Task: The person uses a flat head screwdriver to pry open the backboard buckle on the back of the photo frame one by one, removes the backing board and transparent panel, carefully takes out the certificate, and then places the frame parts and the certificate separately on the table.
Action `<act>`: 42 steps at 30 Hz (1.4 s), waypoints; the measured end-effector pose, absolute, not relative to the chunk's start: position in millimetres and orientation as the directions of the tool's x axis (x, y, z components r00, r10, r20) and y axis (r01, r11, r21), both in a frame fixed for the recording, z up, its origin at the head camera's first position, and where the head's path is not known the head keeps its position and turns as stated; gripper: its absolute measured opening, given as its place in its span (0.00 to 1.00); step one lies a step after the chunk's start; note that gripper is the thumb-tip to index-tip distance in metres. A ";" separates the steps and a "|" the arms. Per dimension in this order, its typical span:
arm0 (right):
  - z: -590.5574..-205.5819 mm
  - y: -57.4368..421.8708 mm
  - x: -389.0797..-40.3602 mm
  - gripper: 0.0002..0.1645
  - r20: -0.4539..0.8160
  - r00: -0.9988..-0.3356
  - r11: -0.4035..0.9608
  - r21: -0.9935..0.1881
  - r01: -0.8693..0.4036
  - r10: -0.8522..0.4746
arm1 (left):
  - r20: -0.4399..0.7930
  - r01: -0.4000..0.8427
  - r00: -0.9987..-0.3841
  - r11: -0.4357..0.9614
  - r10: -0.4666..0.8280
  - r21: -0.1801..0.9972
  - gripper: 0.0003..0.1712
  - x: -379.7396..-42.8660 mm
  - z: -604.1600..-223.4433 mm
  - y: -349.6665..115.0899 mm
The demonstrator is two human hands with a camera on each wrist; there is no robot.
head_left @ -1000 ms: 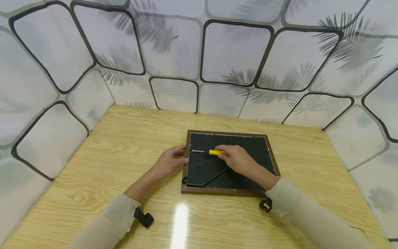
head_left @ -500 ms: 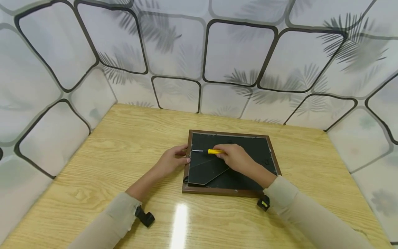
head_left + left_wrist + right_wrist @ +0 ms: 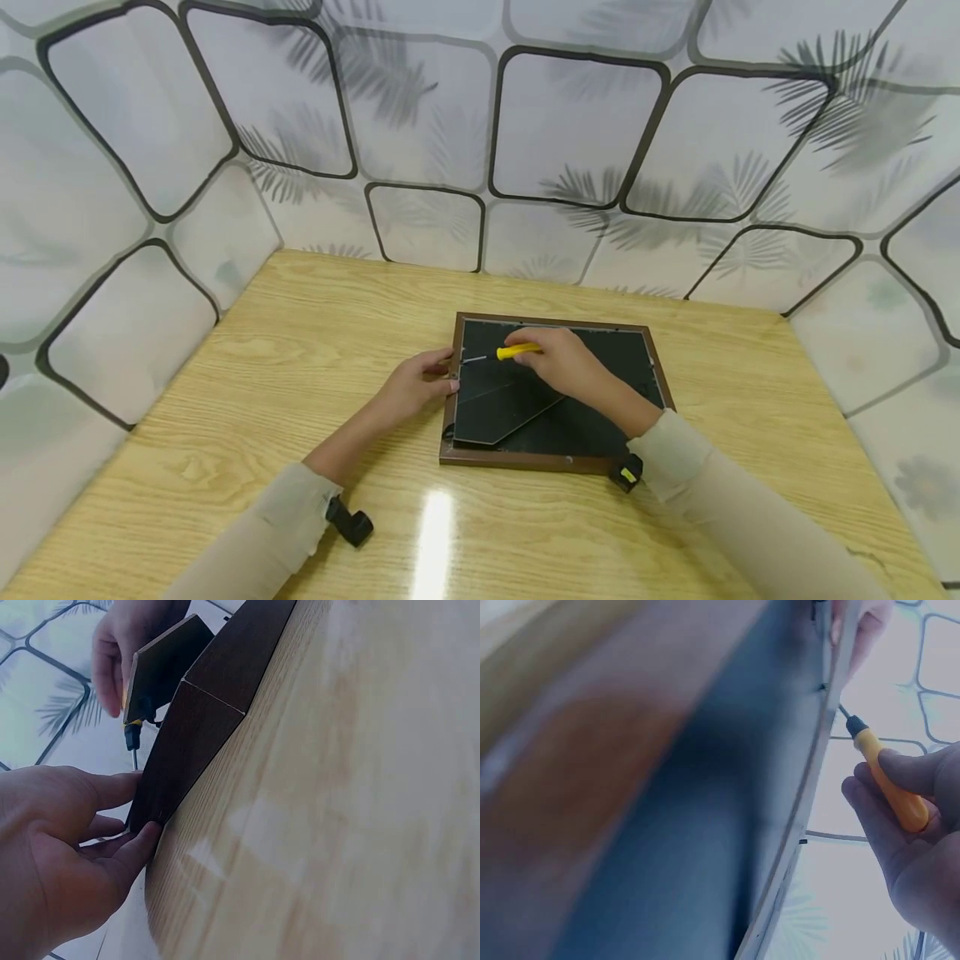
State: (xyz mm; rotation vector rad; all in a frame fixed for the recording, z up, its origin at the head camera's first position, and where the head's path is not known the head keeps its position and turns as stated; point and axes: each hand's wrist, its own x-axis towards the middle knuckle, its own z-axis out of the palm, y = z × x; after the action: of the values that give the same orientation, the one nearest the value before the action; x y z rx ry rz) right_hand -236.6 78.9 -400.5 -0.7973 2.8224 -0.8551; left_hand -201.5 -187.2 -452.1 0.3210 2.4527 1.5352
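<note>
A picture frame (image 3: 540,461) lies face down, its brown border around a black backing board (image 3: 585,431). A black easel stand (image 3: 480,421) is folded on that board. My left hand (image 3: 408,385) grips the frame's left side, thumb and fingers around the border in the left wrist view. My right hand (image 3: 567,364) holds a yellow-handled screwdriver (image 3: 517,351) above the board, fingers and thumb around the handle (image 3: 891,784). The flat metal shaft points left, its tip right at the inner edge of the left border, near the left fingers. The frame's face is hidden.
The frame rests on a light wood-grain table (image 3: 330,317). A patterned fabric wall (image 3: 420,125) rises behind and at both sides. Small black wrist cameras sit below the left sleeve (image 3: 348,523) and the right sleeve (image 3: 627,472). Small metal tabs line the frame's inner edge.
My right hand has shifted slightly up and away, tilting the screwdriver's handle upward while its tip stays at the left border. The left hand keeps its hold on the frame.
</note>
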 end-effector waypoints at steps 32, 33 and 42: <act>-401.7 39.1 -246.3 0.14 0.165 -0.909 0.460 -0.819 -0.343 -0.383 | -0.092 0.048 -0.949 0.428 0.301 0.903 0.36 -201.7 -452.9 -188.9; -401.6 37.1 -246.4 0.14 0.168 -0.908 0.459 -0.819 -0.345 -0.383 | -0.093 0.047 -0.949 0.427 0.301 0.903 0.36 -201.8 -452.9 -188.8; -399.8 20.0 -246.3 0.16 0.207 -0.909 0.449 -0.816 -0.364 -0.361 | -0.101 0.040 -0.947 0.423 0.306 0.905 0.36 -202.1 -452.7 -188.2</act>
State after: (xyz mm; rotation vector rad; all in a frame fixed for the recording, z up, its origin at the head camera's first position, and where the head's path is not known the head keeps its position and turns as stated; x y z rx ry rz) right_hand -246.3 20.0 -399.8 -0.6699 2.6768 -1.5080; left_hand -202.1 -188.2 -452.7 0.3022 2.4289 1.5351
